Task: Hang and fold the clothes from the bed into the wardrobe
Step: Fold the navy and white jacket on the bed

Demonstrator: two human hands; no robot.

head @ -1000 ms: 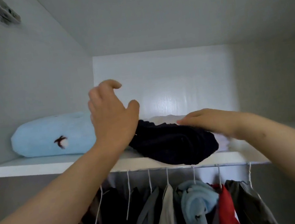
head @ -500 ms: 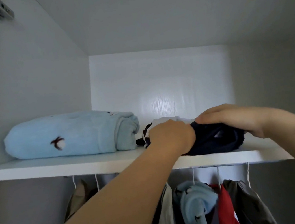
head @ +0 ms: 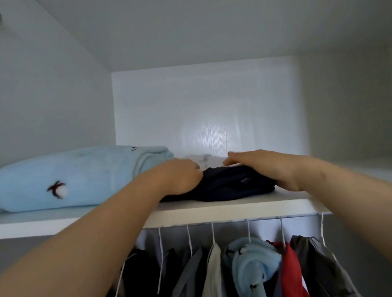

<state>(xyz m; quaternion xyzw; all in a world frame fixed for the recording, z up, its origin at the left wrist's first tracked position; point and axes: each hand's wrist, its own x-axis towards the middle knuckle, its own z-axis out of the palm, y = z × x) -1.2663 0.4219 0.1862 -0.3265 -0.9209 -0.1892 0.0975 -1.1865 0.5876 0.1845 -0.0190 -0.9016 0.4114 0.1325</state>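
Your dark garment (head: 230, 185) lies folded on the shelf (head: 223, 210), near its front edge, between your two hands. Your left hand (head: 177, 176) sits against its left end with fingers curled down; whether they pinch any cloth is hidden. Your right hand (head: 268, 166) lies flat over the right half, fingers straight and together, reaching toward the back. Just behind the garment a white fold (head: 206, 161) shows, touching it. A rolled blue blanket (head: 68, 181) fills the shelf's left side, its end just beside your left hand. Below the shelf, hangers (head: 212, 234) carry a row of clothes (head: 210, 284): black, grey, beige, pale blue, red, olive. Your left forearm (head: 92, 258) hides part of the leftmost ones.
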